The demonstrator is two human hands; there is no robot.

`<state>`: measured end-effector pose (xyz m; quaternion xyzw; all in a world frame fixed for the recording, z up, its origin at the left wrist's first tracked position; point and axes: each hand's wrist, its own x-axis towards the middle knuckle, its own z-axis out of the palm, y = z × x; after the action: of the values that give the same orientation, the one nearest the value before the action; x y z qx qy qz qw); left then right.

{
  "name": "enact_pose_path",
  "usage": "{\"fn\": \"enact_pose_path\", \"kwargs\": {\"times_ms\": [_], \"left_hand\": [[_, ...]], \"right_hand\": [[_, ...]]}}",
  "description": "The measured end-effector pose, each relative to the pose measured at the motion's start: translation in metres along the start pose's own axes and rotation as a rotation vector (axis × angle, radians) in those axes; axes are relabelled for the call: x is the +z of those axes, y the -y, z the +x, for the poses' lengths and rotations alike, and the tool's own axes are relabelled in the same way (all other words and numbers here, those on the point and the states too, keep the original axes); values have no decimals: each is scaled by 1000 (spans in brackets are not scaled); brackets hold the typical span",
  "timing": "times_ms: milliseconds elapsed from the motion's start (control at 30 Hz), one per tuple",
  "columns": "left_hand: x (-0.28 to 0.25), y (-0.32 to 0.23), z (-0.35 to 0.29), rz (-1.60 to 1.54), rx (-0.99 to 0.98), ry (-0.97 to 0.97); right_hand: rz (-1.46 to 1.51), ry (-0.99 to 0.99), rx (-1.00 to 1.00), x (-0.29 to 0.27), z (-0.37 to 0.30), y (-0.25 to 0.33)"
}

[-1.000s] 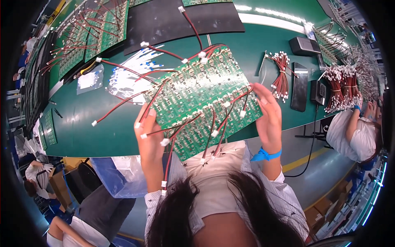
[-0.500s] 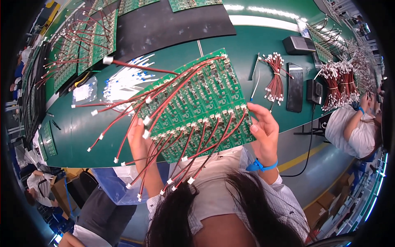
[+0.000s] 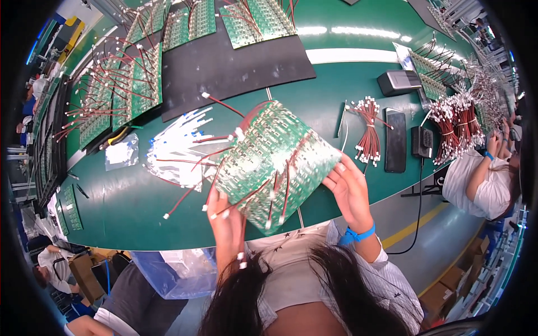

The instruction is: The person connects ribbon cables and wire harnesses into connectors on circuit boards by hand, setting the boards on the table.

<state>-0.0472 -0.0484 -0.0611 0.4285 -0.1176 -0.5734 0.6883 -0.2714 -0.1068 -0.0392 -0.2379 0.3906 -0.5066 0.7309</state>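
Note:
Between my two hands a green circuit board panel (image 3: 263,151) is held up over the near part of the table, tilted, with light glaring off its face. Red and black wire leads with white plugs hang from it, some blurred. My left hand (image 3: 225,215) grips its lower left corner, fingers partly hidden by the board and leads. The right edge is pinched by my right hand (image 3: 348,185), which has a blue band at the wrist. Just beyond the panel on the left lie a fan of white wires with blue ends (image 3: 179,140) and a clear bag of small white parts (image 3: 121,153).
Wired board panels (image 3: 258,22) rest around a black mat (image 3: 235,67) at the back. A tied bundle of leads (image 3: 368,131), a black phone (image 3: 395,140), a black box-shaped device (image 3: 421,141) and more lead bundles (image 3: 457,126) lie right. Another person (image 3: 476,179) sits far right.
Both hands have lowered the panel slightly and turned it clockwise. Its leads have swung, and several of those hanging below now lie nearer the board. My view has shifted a little.

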Motion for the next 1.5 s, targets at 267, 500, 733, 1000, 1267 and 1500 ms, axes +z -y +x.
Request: {"fn": "enact_pose_path", "kwargs": {"times_ms": [267,500,733,1000,1267,1500], "left_hand": [[5,22,-36,204,-80,-50],[-24,20,-37,422,-406,78],[-16,11,-32,568,-462,211],[-18,8,-26,795,-373,290],[-139,58,7,1177,-35,297],[-7,3,-33,1277,-112,280]], "right_hand": [[-462,-74,-74,-8,46,-4],[-693,27,-306,-15,73,-14],[-1125,145,-449,-5,53,8],[-1252,254,-591,6,17,76],[-742,548,-1360,47,-59,144],[-735,865,-1761,77,-64,172]]}}
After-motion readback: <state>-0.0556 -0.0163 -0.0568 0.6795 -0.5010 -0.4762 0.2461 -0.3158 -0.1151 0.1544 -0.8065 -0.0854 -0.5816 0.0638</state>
